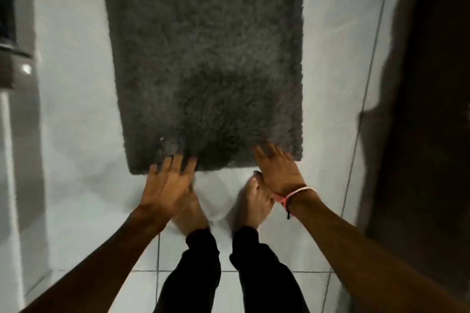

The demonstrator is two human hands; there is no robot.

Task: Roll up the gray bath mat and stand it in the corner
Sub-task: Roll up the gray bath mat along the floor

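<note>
Gray bath mat (206, 58) flat on white tile floor (76, 134). Left hand (166, 185) and right hand (277, 170) at its near edge, fingers spread. No containers.

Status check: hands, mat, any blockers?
Left hand and right hand open, fingers on near edge of gray bath mat. Mat flat on floor, unrolled. Bare feet just behind the edge; nothing on mat.

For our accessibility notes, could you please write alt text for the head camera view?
A person bends over a gray bath mat lying flat on a white tiled floor, with the left hand and right hand open, fingers spread, at its near edge. Bare feet stand just behind the hands; the mat is not yet rolled.
</note>
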